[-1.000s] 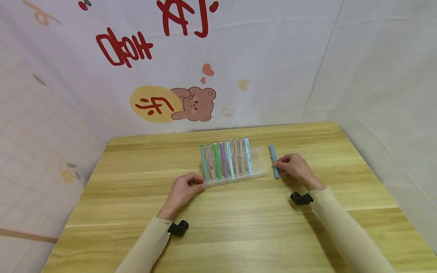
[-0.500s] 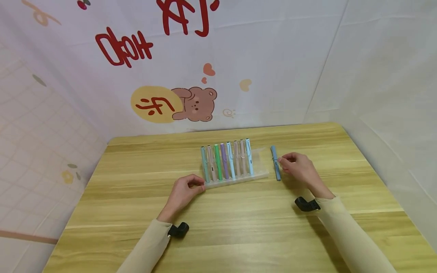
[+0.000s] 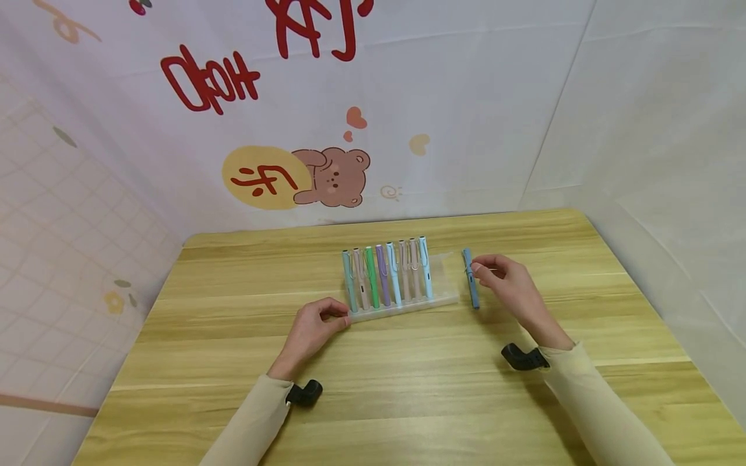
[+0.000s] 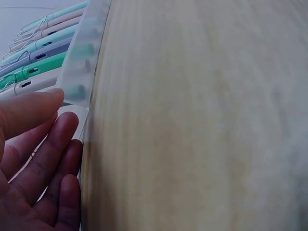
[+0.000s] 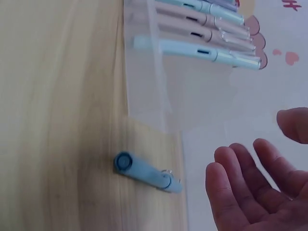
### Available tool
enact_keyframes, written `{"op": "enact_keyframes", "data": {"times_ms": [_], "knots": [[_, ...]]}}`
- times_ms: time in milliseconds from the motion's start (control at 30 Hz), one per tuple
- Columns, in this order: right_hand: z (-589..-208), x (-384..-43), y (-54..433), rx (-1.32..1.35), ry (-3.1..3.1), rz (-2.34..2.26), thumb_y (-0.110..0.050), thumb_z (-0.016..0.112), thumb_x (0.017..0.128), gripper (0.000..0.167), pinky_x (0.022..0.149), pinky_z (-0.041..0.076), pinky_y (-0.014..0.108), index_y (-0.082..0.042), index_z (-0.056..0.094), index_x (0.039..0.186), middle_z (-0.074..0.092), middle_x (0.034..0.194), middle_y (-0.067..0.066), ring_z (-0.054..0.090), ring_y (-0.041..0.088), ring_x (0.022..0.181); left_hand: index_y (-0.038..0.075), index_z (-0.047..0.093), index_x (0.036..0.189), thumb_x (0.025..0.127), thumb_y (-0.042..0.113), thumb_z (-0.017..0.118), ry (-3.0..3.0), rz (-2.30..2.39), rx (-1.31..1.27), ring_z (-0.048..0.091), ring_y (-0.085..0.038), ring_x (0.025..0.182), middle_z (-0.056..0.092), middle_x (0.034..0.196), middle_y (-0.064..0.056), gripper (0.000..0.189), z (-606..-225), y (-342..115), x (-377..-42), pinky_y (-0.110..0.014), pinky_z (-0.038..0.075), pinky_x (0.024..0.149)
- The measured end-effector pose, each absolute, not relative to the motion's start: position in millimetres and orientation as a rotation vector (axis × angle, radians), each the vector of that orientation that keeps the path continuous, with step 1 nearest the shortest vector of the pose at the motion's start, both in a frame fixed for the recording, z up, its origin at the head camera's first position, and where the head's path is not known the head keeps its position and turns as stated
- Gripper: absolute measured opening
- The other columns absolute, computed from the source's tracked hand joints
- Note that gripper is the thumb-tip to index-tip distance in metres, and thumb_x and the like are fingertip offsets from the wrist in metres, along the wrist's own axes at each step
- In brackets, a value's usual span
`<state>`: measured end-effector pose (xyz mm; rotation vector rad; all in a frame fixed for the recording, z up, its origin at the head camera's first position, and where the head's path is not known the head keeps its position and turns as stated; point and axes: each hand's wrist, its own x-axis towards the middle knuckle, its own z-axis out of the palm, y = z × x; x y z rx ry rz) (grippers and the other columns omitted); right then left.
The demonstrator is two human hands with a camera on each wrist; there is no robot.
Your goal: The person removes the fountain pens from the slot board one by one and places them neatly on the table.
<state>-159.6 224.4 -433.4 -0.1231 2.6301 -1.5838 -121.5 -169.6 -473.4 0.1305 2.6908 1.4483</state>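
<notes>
A translucent pen stand (image 3: 408, 310) sits mid-table with several pens upright in a row, among them a green pen (image 3: 372, 278), a purple pen (image 3: 383, 275) and a light blue pen (image 3: 427, 268) at its right end. My left hand (image 3: 311, 330) holds the stand's left end; in the left wrist view the thumb (image 4: 33, 110) lies at its corner. To the right of the stand, a blue pen (image 3: 471, 278) lies on the table, cap pointing away. My right hand (image 3: 507, 285) hovers by its cap end; the right wrist view shows loose fingers (image 5: 231, 173) apart from the pen.
The wooden table (image 3: 384, 401) meets a white printed cloth backdrop (image 3: 466, 97) at its far edge. A clear flap (image 3: 445, 268) extends from the stand's right end, between the row of pens and the loose pen.
My right hand, at the blue pen's middle a second ago, has drawn off it and shifted toward its cap end. The left hand stays at the stand.
</notes>
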Motion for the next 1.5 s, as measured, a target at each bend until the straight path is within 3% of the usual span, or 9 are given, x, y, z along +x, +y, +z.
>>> {"op": "enact_keyframes", "data": {"times_ms": [200,467,967,1133,1367,1500], "knots": [[-432.5,-155.5,218.5,-0.179,2.646,-1.581,-0.048,0.059,0.104,0.052,0.095,0.046,0.022,-0.005,0.063,0.134,0.068,0.128,0.013,0.065,0.027,0.118,0.014,0.078,0.1,0.089,0.013,0.081,2.691,1.453,0.135,0.067,-0.017,0.097,0.074,0.096,0.005,0.011,-473.4,-170.1,-120.9,-0.044,0.051,0.094],[-436.7,-155.1,209.0,-0.28,2.605,-1.647,-0.042,0.062,0.104,0.044,0.092,0.048,0.015,-0.008,0.064,0.133,0.066,0.134,0.013,0.065,0.019,0.117,0.013,0.078,0.1,0.089,0.012,0.082,2.687,1.461,0.129,0.067,-0.016,0.096,0.075,0.096,0.005,0.012,-474.5,-171.3,-121.0,-0.044,0.051,0.095],[-451.5,-168.6,186.7,-0.398,2.538,-1.674,-0.028,0.066,0.104,0.039,0.09,0.05,0.019,-0.002,0.064,0.133,0.066,0.133,0.02,0.066,0.03,0.117,0.013,0.078,0.099,0.089,0.011,0.081,2.695,1.473,0.141,0.067,-0.016,0.095,0.074,0.095,0.005,0.011,-475.7,-171.6,-121.2,-0.044,0.051,0.093],[-454.4,-171.6,180.0,-0.398,2.533,-1.656,-0.023,0.067,0.104,0.038,0.094,0.052,0.025,0.0,0.063,0.133,0.066,0.132,0.02,0.067,0.031,0.117,0.013,0.078,0.1,0.09,0.012,0.081,2.693,1.476,0.144,0.068,-0.017,0.096,0.074,0.096,0.004,0.01,-475.2,-171.3,-120.5,-0.045,0.051,0.094],[-456.1,-173.1,173.5,-0.423,2.529,-1.636,-0.018,0.066,0.104,0.039,0.101,0.051,0.045,0.005,0.061,0.135,0.068,0.129,0.021,0.067,0.034,0.117,0.013,0.078,0.099,0.09,0.012,0.081,2.696,1.47,0.143,0.067,-0.016,0.095,0.074,0.095,0.005,0.01,-475.3,-170.7,-119.8,-0.045,0.052,0.094],[-456.8,-173.4,171.0,-0.418,2.535,-1.608,-0.019,0.065,0.104,0.039,0.102,0.051,0.049,0.004,0.06,0.136,0.068,0.129,0.021,0.067,0.034,0.117,0.014,0.078,0.099,0.089,0.012,0.081,2.693,1.466,0.138,0.067,-0.015,0.095,0.074,0.095,0.006,0.01,-474.8,-170.4,-119.4,-0.043,0.051,0.093]]}}
